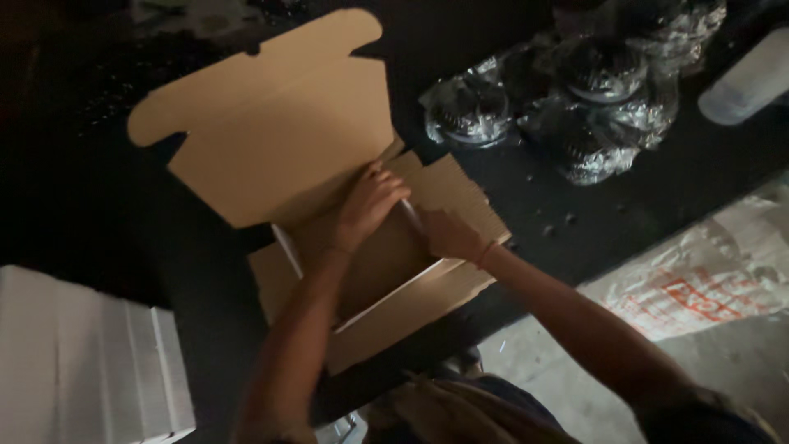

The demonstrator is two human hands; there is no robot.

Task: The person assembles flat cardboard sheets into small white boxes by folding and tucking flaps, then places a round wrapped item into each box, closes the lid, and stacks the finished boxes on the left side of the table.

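A flat brown cardboard box point(271, 131), partly folded, lies on a dark surface with its lid flap standing open toward the upper left. My left hand point(367, 204) presses on the box's far side wall, fingers curled over the edge. Just to its right, my right hand point(448, 236) grips the right side flap point(460, 193) and bends it up. The box's white inner rim point(386, 300) shows along the near edge. Both forearms reach in from the bottom of the view.
Several dark round parts wrapped in clear plastic point(575, 90) lie at the upper right. A pale cylinder point(748, 78) sits at the far right edge. A stack of white folded boxes point(90, 362) stands at the lower left. A printed white sack point(699, 279) lies on the floor at the right.
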